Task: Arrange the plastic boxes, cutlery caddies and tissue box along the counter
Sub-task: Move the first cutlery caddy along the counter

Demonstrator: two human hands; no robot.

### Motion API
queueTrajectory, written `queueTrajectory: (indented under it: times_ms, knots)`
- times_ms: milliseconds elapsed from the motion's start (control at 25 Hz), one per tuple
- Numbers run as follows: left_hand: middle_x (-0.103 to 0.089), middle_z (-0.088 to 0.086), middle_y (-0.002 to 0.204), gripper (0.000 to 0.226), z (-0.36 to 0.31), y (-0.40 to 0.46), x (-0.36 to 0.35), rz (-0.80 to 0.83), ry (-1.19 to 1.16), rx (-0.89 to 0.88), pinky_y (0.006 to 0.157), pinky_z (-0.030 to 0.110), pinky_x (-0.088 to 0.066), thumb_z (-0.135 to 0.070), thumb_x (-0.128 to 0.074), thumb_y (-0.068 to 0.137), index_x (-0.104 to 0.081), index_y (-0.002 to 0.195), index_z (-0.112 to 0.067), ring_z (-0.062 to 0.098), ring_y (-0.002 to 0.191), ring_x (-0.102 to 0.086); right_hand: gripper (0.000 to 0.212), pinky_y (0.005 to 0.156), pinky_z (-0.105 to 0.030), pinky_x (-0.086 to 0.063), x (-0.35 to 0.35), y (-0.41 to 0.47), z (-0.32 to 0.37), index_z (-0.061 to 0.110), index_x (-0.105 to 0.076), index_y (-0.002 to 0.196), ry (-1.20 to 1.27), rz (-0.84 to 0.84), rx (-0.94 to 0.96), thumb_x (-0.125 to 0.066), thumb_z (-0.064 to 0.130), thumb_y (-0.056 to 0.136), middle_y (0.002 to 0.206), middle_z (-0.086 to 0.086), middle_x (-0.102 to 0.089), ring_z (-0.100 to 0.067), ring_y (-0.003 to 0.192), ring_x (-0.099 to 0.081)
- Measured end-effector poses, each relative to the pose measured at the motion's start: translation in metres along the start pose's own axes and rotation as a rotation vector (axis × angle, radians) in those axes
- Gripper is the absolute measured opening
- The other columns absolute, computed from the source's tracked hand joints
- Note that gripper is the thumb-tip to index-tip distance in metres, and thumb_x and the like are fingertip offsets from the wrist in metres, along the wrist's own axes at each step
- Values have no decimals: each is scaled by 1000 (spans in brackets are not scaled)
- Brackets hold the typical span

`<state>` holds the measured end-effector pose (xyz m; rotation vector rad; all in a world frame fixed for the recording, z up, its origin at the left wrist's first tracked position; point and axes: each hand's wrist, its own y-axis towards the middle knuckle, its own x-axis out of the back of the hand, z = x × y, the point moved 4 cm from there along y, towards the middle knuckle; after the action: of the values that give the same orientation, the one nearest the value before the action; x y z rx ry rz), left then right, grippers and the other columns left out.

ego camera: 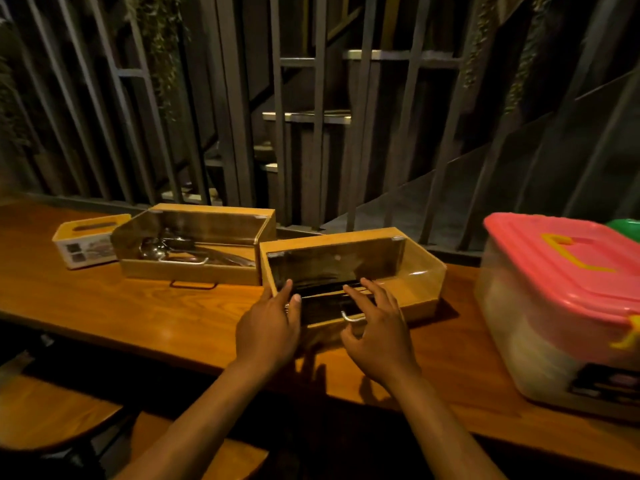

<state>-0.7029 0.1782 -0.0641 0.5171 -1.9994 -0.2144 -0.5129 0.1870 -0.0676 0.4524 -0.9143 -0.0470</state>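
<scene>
Two wooden cutlery caddies with clear hinged lids stand on the wooden counter [145,317]. The left caddy [194,244] holds metal spoons. The right caddy [349,275] sits askew, its front turned toward me. My left hand [268,327] rests against that caddy's front left corner, fingers spread. My right hand [377,327] hovers with spread fingers over its lid front, just above the small metal handle [353,317]. A white tissue box [86,242] with a wooden top stands at the far left. A clear plastic box with a pink lid [568,299] stands at the right.
A green lid [625,228] peeks out behind the pink-lidded box. Dark vertical railing bars and a staircase rise behind the counter. Wooden stool seats [52,414] sit below the counter's near edge at lower left.
</scene>
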Motion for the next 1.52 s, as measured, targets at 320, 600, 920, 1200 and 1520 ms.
queueTrajectory:
  times_ms: [320,600,920,1200,1520]
  knots:
    - [-66,-6,113,32,6,24,8,-103,-382,-24,68,30,-50,-40,-49,97,-56,128,-35,8,85,-64,86,116,-51,-21,1,-11,-4,47,-31,140,-99,4,-49,-48,83,65,158,12,-20,-18,147,-6]
    - [-41,8,151,62,24,100,-51,151,-619,158,101,50,-43,-47,-53,94,-32,149,-28,30,129,-46,81,112,-52,-31,-5,-7,9,38,-38,135,-145,-31,-120,-57,75,65,152,4,-31,-27,146,-15]
    - [-56,9,117,66,-15,41,-49,91,-306,80,77,38,-46,-72,-55,78,-51,130,-31,29,104,-57,75,113,-49,-30,51,-51,-50,46,-30,137,-6,-52,-136,-62,57,70,157,18,-20,-12,146,-14]
    - [-55,13,119,90,-86,-6,-58,199,-28,131,72,39,-46,-87,-41,71,-42,127,-17,35,104,-58,74,107,-44,-41,104,-72,-105,46,-29,143,-104,-84,-234,-54,49,74,154,17,-31,-9,139,-34]
    - [-63,12,113,79,-143,-42,-67,145,1,118,66,37,-43,-79,-36,82,-37,128,-13,35,100,-63,55,102,-40,-46,125,-86,-120,30,-52,134,-285,-272,-194,-59,12,83,143,4,-50,-17,130,-47]
